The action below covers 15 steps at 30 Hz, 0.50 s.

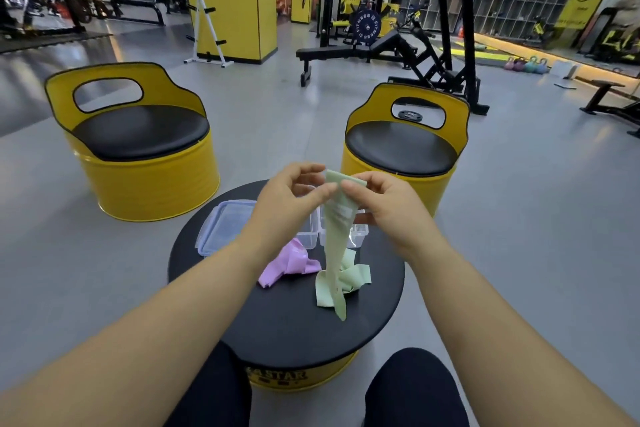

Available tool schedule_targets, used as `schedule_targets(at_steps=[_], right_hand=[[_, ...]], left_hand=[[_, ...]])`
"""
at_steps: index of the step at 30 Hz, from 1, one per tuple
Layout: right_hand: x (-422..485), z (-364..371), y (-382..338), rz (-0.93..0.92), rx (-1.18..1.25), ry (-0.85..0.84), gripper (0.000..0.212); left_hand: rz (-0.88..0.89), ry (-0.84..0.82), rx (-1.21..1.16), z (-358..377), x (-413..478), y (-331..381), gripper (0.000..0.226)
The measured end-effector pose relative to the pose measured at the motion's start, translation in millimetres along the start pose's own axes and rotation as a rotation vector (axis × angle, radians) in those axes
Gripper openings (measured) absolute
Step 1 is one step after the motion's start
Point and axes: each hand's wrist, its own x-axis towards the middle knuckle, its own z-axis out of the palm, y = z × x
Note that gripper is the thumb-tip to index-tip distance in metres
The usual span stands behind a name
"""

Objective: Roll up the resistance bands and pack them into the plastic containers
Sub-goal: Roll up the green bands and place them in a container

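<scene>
A pale green resistance band (335,246) hangs from both my hands down to the round black table (287,322), where its lower end lies crumpled. My left hand (287,204) and my right hand (384,208) pinch its top end above the table. A pink band (291,262) lies bunched on the table under my left wrist. Behind my hands stand clear plastic containers (358,234), partly hidden, and a clear lid (225,225) lies at the left.
Two yellow barrel seats with black cushions stand beyond the table, one at the left (138,146) and one at the right (401,149). My knees (412,388) flank the table's near edge. Gym benches and racks fill the grey floor farther back.
</scene>
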Motion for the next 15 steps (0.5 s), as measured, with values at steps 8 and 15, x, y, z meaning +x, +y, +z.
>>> schedule_targets(at_steps=[8, 15], right_hand=[[6.0, -10.4, -21.1, -0.132, -0.135, -0.034, 0.009], [3.8, -10.0, -30.8, -0.216, -0.081, -0.034, 0.013]], left_hand=[[0.009, -0.092, -0.098, -6.1, 8.0, 25.6, 0.008], [0.068, -0.135, -0.06, -8.5, 8.2, 33.9, 0.01]])
